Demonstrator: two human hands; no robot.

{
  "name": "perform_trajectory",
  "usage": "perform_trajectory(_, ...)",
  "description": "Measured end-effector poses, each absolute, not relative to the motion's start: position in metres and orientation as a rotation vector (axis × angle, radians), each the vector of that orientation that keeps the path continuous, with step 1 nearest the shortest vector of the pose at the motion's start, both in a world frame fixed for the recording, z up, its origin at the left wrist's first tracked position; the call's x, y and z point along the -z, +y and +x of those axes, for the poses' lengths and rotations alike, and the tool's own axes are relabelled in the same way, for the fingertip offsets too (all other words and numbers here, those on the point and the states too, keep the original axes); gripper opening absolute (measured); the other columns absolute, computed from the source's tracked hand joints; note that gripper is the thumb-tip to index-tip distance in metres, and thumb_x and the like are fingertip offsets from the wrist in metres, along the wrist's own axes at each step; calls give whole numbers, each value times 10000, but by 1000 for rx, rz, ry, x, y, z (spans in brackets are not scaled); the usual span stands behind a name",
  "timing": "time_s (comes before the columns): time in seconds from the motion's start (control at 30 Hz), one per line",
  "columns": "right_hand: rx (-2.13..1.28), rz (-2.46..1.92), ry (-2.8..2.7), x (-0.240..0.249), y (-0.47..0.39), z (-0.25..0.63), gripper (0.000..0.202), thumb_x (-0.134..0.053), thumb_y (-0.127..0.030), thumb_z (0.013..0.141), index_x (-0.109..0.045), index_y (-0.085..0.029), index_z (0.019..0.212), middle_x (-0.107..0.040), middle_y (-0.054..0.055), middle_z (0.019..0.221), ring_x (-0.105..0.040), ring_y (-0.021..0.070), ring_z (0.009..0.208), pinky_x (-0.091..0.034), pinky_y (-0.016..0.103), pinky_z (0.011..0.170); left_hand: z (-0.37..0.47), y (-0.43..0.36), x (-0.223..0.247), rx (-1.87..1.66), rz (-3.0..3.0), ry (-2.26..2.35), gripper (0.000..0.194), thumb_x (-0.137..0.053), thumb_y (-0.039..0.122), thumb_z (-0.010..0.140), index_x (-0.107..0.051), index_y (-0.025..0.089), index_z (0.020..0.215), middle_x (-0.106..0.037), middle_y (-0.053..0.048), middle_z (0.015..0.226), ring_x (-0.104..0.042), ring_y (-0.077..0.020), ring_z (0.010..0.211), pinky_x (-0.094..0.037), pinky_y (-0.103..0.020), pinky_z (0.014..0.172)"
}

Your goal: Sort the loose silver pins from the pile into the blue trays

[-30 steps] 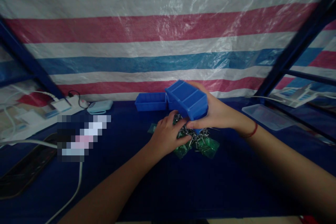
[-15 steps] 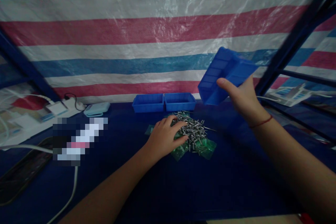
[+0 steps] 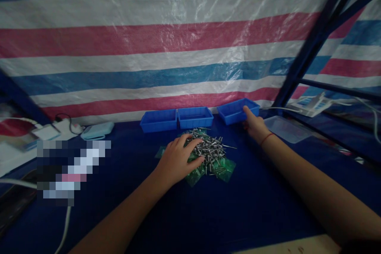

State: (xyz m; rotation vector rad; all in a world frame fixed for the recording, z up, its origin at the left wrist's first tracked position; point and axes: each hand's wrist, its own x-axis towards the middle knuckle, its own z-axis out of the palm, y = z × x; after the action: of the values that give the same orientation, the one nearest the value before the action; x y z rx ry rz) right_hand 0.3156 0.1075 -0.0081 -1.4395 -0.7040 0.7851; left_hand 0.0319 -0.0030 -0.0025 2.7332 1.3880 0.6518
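Note:
My right hand [image 3: 255,125] grips the near right edge of a blue plastic bin [image 3: 235,112], thumb over its rim. This bin is slightly tilted and angled, low at the back of the table. To its left, two more blue bins, one in the middle [image 3: 195,118] and one further left [image 3: 158,121], stand side by side. Fingers apart, my left hand [image 3: 181,160] rests at the left side of a heap of metal rivets [image 3: 212,149]. Green plastic bags [image 3: 225,169] lie under and around the heap, some with rivets showing.
A clear plastic lid or tray [image 3: 287,129] lies right of my right hand. On the left are a light blue case [image 3: 97,130], a white power strip [image 3: 67,127], a phone [image 3: 18,198] and a white cable [image 3: 66,222]. Blue metal frame posts [image 3: 312,47] flank the striped sheet.
My right hand has brought the blue bin down from the air, turning it from tipped up to nearly level beside the other two. My left hand stays at the rivets. The view has shifted slightly.

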Motion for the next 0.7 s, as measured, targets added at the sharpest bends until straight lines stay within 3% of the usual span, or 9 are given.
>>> perform_trajectory(0.27,-725,-1839,-1083,6,105,325,311,-533,-332,880,-547,-146,1129,-582,83,1116,-595,195,936,-506,396,785,30,-4,1,-651,2703,1349,485,-551,430,834,-473,240,1273,-465,-108,1280,-480,-277,1164,-404,-428,984)
perform_trajectory(0.37,-421,-1922,-1261,-1,100,330,338,-549,-389,834,-618,-88,971,-627,155,965,-593,277,908,-476,433,774,30,-4,1,-646,2710,1351,498,-556,441,828,-471,245,1278,-471,-110,1278,-483,-280,1162,-404,-437,981)
perform_trajectory(0.43,-182,-1904,-1393,-4,98,327,367,-563,-368,790,-609,-76,1006,-617,204,999,-554,345,985,-435,469,814,29,-4,2,-645,2721,1349,507,-560,452,823,-467,254,1281,-470,-109,1285,-479,-283,1169,-404,-445,979)
perform_trajectory(0.57,126,-1755,-1719,-2,101,310,478,-545,-293,771,-495,-194,1236,-462,151,1334,-372,363,1223,-350,520,924,29,-4,2,-638,2737,1350,538,-550,511,814,-468,258,1281,-460,-116,1305,-458,-292,1196,-396,-453,987)
perform_trajectory(0.7,199,-1704,-1954,8,111,303,299,-443,-203,828,-612,-243,1071,-623,104,1138,-513,314,1079,-309,575,933,29,-6,-2,-637,2725,1388,539,-489,552,837,-472,247,1281,-456,-117,1325,-447,-289,1213,-377,-452,1008)
